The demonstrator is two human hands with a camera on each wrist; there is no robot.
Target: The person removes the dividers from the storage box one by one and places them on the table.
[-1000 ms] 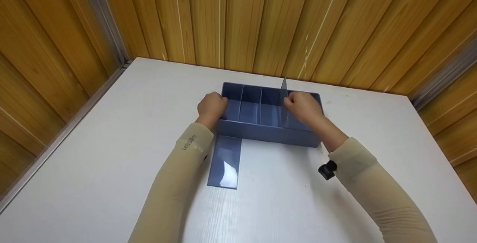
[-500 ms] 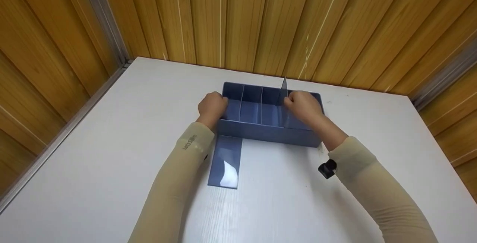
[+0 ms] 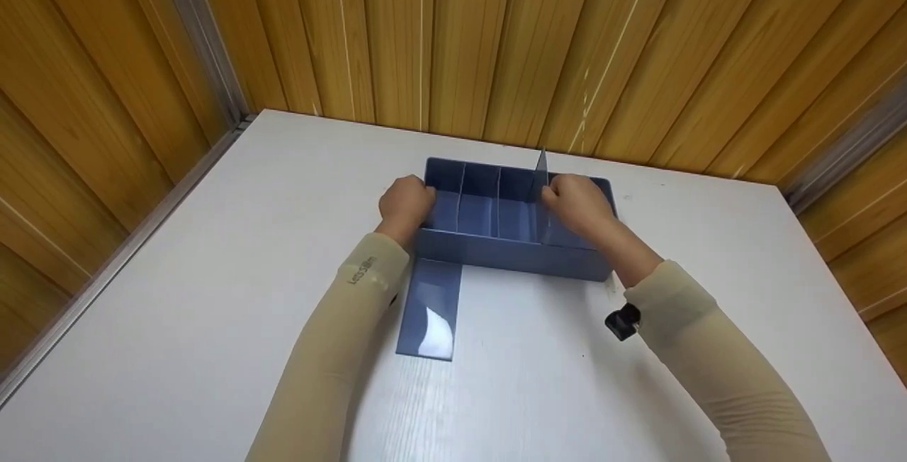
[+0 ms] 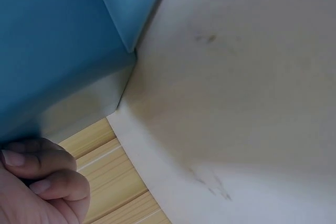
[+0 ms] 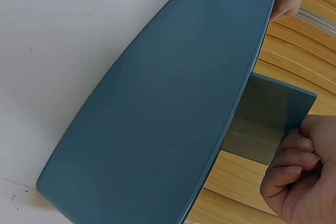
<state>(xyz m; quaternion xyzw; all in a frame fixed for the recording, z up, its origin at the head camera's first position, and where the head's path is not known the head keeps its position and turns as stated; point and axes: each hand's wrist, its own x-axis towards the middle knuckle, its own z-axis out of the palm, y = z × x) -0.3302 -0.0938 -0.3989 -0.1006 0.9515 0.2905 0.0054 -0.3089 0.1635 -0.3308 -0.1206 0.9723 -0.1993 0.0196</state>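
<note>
A thin raised panel (image 3: 541,173) is pinched by the right hand (image 3: 577,203), its grip narrow, with the fingers curled against the panel's edge. The panel is held upright, its top projecting above the rim of a blue box (image 3: 510,255), its lower part reaching down inside, toward the right of the box. The left end wall of the box is held by the left hand (image 3: 405,201), its grip likewise closed, with curled fingers seen beside the box in the left wrist view. To the left of the raised panel, the interior is split by two upright dividers (image 3: 460,196). A loose flat blue panel (image 3: 429,306) is laid on the white surface (image 3: 531,377) in front of the box's left part, marked by a bright reflection. Both forearms are covered by beige sleeves (image 3: 333,334), and a black fitting (image 3: 623,322) is seen at the right cuff. Behind, the surface is bordered by a wood-patterned wall (image 3: 460,44).
</note>
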